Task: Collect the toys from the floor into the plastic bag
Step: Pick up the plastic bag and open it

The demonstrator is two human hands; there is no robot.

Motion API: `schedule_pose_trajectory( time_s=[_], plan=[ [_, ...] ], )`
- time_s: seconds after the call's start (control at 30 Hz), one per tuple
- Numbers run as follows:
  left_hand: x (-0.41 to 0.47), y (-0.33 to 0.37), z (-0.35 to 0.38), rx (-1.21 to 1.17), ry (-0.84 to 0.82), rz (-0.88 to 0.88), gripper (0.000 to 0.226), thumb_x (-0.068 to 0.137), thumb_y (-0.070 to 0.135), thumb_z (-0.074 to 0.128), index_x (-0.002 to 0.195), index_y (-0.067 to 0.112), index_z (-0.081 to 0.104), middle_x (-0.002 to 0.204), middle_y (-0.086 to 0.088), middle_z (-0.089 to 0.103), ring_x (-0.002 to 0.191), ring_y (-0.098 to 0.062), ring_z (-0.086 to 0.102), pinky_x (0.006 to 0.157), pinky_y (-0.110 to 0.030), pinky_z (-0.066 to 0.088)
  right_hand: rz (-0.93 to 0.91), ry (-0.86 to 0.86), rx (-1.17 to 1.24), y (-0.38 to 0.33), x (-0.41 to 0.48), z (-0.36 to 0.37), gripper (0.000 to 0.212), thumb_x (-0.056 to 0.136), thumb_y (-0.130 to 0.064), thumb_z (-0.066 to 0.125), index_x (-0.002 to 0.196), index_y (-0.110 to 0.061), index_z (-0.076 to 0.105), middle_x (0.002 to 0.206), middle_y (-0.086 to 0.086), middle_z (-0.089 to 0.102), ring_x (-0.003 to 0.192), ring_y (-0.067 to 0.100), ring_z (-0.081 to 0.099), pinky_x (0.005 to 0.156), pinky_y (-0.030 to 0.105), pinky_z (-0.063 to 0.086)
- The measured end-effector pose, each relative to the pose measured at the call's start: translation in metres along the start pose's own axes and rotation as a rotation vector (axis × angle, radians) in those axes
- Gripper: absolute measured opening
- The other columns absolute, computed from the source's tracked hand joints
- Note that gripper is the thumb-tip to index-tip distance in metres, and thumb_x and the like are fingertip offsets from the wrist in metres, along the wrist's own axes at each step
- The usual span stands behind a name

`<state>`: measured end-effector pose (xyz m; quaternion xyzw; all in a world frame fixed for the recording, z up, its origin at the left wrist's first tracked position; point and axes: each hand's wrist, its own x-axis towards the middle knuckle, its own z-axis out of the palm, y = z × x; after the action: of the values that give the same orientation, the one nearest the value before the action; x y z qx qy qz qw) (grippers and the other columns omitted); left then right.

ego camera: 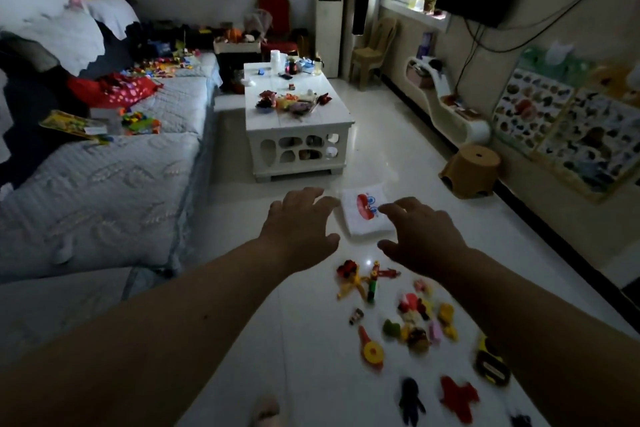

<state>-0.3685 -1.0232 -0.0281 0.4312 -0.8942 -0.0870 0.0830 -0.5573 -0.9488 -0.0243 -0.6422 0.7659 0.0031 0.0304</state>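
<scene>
A white plastic bag [366, 213] with a red print lies flat on the pale floor, between my two hands. My left hand [300, 222] hovers just left of it, fingers spread and empty. My right hand [420, 230] is spread over the bag's right edge, also holding nothing. Several small toys lie on the floor nearer to me: a yellow and red figure [353, 279], a red and yellow rattle [371, 350], a cluster of coloured pieces [420, 321], a black figure [411, 400], a red star shape [459, 399] and a yellow and black toy [491, 360].
A grey sofa [104, 184] with more toys runs along the left. A white coffee table [298, 121] stands beyond the bag. A brown stool [471, 170] sits at the right wall, under posters. My foot [265, 411] shows at the bottom edge.
</scene>
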Motion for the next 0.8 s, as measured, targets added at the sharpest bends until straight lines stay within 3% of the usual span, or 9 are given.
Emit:
schedule_pose_trajectory(
  time_s=[0.3,0.47,0.6,0.8],
  plan=[
    [0.176,-0.101,-0.008,0.020,-0.170,0.112,0.069,0.083,0.047,0.058,0.145,0.030,0.030,0.156,-0.005,0.027,0.142,-0.026,0.023,0.112,-0.048,0.029,0.115,-0.028,0.055,0.002,0.185,0.002,0.068,0.084,-0.050,0.059,0.143,-0.030,0.030,0.148,0.004,0.036,0.127,0.024,0.045,0.103,0.045,0.038],
    [0.272,-0.124,0.008,0.020,-0.206,0.165,0.070,0.083,0.047,0.058,0.144,0.030,0.030,0.155,-0.005,0.029,0.142,-0.025,0.025,0.112,-0.049,0.030,0.203,-0.045,0.079,0.029,0.273,0.013,0.066,0.083,-0.050,0.060,0.141,-0.031,0.034,0.144,0.004,0.041,0.124,0.024,0.048,0.102,0.044,0.041],
    [0.369,-0.136,0.024,0.031,-0.197,0.229,0.066,0.085,0.047,0.057,0.143,0.029,0.034,0.152,-0.004,0.034,0.138,-0.024,0.030,0.111,-0.042,0.030,0.231,-0.027,0.103,0.054,0.355,0.031,0.066,0.084,-0.050,0.059,0.141,-0.030,0.033,0.144,0.004,0.041,0.124,0.024,0.048,0.101,0.043,0.040],
    [0.520,-0.137,0.052,0.092,-0.251,0.303,0.071,0.081,0.050,0.058,0.144,0.032,0.031,0.154,-0.002,0.033,0.140,-0.024,0.029,0.112,-0.048,0.031,0.330,-0.022,0.162,0.110,0.466,0.038,0.064,0.086,-0.048,0.056,0.142,-0.028,0.032,0.143,0.004,0.042,0.124,0.023,0.047,0.102,0.042,0.037]
  ],
)
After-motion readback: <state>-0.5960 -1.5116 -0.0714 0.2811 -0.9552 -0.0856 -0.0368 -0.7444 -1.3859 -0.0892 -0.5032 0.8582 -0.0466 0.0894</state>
